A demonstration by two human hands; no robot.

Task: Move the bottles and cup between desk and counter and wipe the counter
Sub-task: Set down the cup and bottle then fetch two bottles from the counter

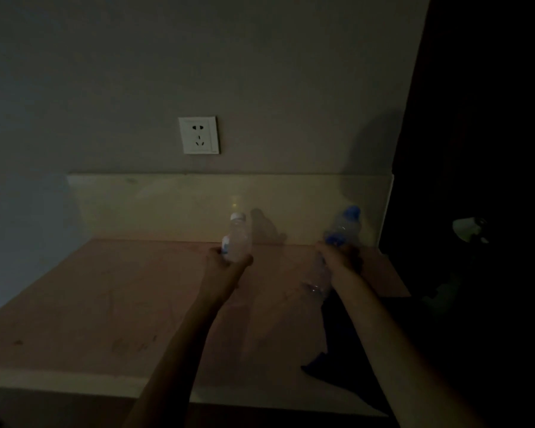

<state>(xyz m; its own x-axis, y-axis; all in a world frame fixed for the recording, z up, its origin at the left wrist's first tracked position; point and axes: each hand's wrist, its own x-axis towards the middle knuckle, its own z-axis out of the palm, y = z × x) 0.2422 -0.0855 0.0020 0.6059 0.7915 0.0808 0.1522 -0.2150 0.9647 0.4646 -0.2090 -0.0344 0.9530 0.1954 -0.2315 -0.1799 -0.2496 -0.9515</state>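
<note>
Pretty dark room here, so details are murky. A plain grey wall (198, 57) fills the whole upper half of the frame, and the far right side is almost black apart from a pale blurry shape I can't identify. Across the lower half sits a pinkish-tan counter (105, 304) with a lighter front edge, and a cream backsplash (167, 205) runs along its back at mid-frame. A white wall socket (199, 135) sits just above the backsplash, a bit left of centre. A dark cloth (346, 350) lies on the counter at lower right, partly under the right forearm.

Both bare arms reach up from the bottom edge toward the back of the counter. The left hand (226, 261), near centre, is wrapped around the lower part of a clear bottle with a white cap (238, 236), held nearly upright. The right hand (340, 257), right of centre, is clenched around the middle of a clear bottle with a blue cap (343, 227), tilted so the cap points up-right and the base sticks out down-left below the fist. Whether either bottle touches the counter, I can't tell. The two bottles are well apart.
</note>
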